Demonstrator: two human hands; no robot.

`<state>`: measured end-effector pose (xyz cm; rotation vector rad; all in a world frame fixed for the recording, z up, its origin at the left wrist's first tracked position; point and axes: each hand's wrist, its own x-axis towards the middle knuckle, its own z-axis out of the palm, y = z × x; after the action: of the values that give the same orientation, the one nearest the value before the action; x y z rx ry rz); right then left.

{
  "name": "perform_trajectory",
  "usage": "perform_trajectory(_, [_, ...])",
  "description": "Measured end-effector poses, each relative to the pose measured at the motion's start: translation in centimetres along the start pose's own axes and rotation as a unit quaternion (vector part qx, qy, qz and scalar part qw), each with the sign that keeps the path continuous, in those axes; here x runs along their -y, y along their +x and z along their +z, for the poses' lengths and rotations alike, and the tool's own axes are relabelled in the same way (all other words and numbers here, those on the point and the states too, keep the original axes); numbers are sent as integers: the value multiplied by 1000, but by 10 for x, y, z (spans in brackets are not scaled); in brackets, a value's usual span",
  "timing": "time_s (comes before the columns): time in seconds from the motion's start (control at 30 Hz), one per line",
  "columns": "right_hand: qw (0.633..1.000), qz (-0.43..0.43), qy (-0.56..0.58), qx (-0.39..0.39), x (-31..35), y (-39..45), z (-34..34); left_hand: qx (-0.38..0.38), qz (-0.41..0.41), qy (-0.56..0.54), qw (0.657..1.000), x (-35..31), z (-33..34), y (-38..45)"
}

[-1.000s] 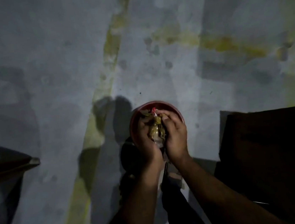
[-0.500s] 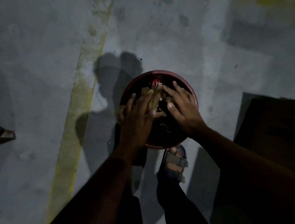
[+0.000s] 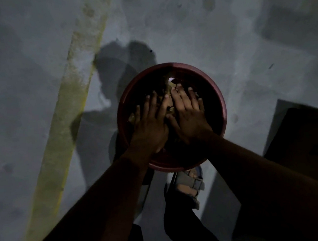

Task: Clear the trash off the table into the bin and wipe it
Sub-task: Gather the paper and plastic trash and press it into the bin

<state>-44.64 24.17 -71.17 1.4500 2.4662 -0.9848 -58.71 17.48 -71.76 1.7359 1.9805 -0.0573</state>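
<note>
Both my hands are flat inside the bin (image 3: 219, 101), fingers straight, gripping nothing: left hand (image 3: 148, 128) and right hand (image 3: 191, 119) side by side, pressing down on the trash (image 3: 168, 96), which lies directly beneath my palms and just beyond my fingertips. Both hands are equally near it. The table isn't clearly visible.

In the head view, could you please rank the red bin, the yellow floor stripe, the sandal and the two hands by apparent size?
1. Yellow floor stripe, the longest.
2. Red bin.
3. Left hand and right hand: alike, so unranked; they hover nearer the camera, spread over the trash.
4. Sandal, partly hidden.
</note>
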Motion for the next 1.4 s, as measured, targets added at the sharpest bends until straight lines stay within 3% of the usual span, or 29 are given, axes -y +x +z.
perform_trajectory(0.17, [999, -38, -4, 2, -22, 12, 24, -17, 7, 57, 998, 11, 27, 16])
perform_trajectory(0.3, [999, -35, -11, 20, -21, 15, 25, 57, -7, 69, 996, 9, 21, 20])
perform_trajectory(0.4, [999, -11, -13, 33, -11, 13, 5, 26, -9, 64, 998, 2, 0, 10])
perform_trajectory(0.53, [999, -1, -46, 5, 12, 0, -26, -48, 46, 71, 995, -3, -24, -7])
perform_trajectory(0.7, [998, 18, -61, -9, 26, -26, -53, -28, 55, 40, 997, -10, -55, -25])
perform_trajectory(0.8, [996, 29, -89, -6, 34, -47, -68, -8, 40, 18, 999, -19, -83, -41])
perform_trajectory(0.97, [994, 22, -102, 13, 66, -104, -110, -37, 45, 56, 997, -40, -145, -87])
perform_trajectory(1.4, [994, 67, -74, -35, 224, -260, -270, -39, 88, 48, 994, -97, -370, -221])
